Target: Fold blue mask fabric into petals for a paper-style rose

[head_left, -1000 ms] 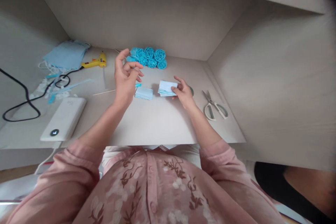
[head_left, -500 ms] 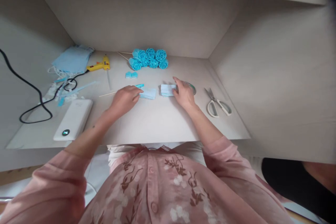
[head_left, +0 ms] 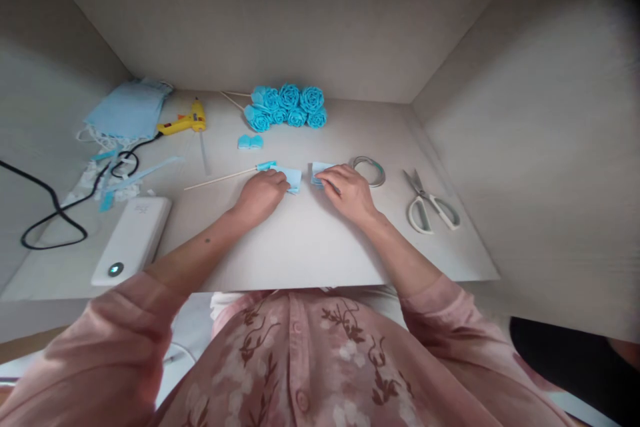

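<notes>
My left hand (head_left: pixel 263 197) has its fingers curled over the left stack of pale blue mask-fabric pieces (head_left: pixel 294 180), gripping its near left side. Just beyond those fingers lies a thin wooden stick (head_left: pixel 217 180) with a bright blue rolled tip (head_left: pixel 266 165). A small gap to the right, my right hand (head_left: pixel 349 192) closes its thumb and fingers on the near edge of a second stack of pale blue fabric pieces (head_left: pixel 320 169). Both stacks rest on the table, partly covered by the fingers.
Several blue fabric roses (head_left: pixel 290 103) lie at the back, with a small blue cut piece (head_left: pixel 250 141) in front. Coiled wire (head_left: pixel 370 171) and scissors (head_left: pixel 427 203) are right. Left are a yellow glue gun (head_left: pixel 187 120), face masks (head_left: pixel 127 110), scraps, black cable and power bank (head_left: pixel 133 240).
My left hand has come nearer, uncovering the stick's blue tip. My right hand has come nearer too, its raised fingers now closed on the stack, and the wire coil shows more fully.
</notes>
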A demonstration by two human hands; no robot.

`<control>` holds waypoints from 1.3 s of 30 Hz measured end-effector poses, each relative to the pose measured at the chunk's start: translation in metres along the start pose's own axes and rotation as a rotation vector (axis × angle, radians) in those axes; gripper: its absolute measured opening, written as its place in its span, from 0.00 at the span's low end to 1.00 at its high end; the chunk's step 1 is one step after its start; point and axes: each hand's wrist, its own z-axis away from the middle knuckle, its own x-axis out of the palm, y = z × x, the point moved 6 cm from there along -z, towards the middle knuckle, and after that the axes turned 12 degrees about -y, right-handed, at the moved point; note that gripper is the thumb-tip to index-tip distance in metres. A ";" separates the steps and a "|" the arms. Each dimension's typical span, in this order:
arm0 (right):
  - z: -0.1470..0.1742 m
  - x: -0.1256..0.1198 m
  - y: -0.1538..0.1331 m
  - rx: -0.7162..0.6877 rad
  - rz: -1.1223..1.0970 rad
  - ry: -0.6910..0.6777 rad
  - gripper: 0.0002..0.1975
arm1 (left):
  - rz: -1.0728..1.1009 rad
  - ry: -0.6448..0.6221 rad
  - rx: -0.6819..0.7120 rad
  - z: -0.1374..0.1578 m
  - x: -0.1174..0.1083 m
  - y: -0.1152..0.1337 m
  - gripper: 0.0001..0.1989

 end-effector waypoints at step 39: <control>0.004 -0.010 0.013 0.022 -0.061 0.097 0.11 | 0.357 0.325 -0.280 0.023 -0.020 -0.066 0.12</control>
